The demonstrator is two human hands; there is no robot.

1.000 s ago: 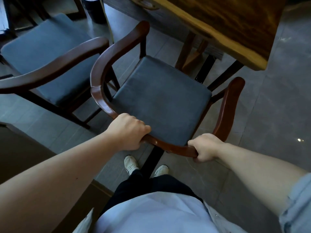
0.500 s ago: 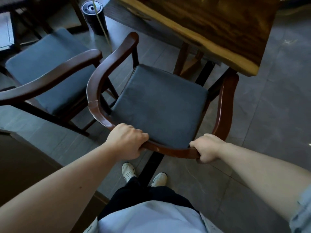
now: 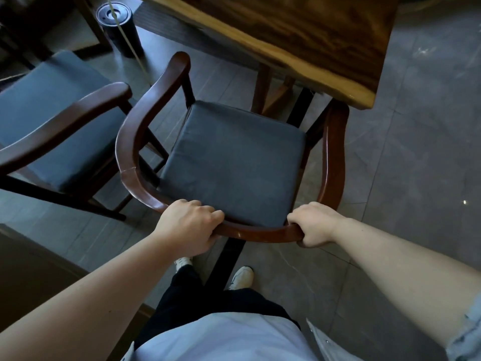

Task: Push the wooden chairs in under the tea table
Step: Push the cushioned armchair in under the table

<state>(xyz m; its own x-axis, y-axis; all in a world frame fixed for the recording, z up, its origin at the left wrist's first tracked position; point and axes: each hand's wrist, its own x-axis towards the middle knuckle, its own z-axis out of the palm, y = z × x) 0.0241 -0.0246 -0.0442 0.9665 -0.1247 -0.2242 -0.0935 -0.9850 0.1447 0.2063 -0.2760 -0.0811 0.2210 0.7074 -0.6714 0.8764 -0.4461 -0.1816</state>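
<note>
A wooden chair (image 3: pixel 135 142) with a curved reddish-brown back rail and a dark grey seat cushion stands in front of me. My left hand (image 3: pixel 188 226) grips the back rail on the left, my right hand (image 3: pixel 313 225) grips it on the right. The chair's front faces the tea table (image 3: pixel 299 40), a thick slab of dark wood with a pale live edge. The right armrest tip sits just under the table's near corner; the left armrest tip stands clear of the table edge. A second, matching wooden chair (image 3: pixel 59 126) stands to the left, away from the table.
A dark cylindrical bin (image 3: pixel 118 29) stands on the grey tiled floor (image 3: pixel 416 165) behind the chairs, with a thin pale cord running past it. A dark cabinet edge (image 3: pixel 31 261) lies at my lower left. My feet in white shoes are behind the chair.
The chair has slid forward toward the table with both hands on its rail; the right armrest tip now reaches under the table corner. I have stepped forward with it.
</note>
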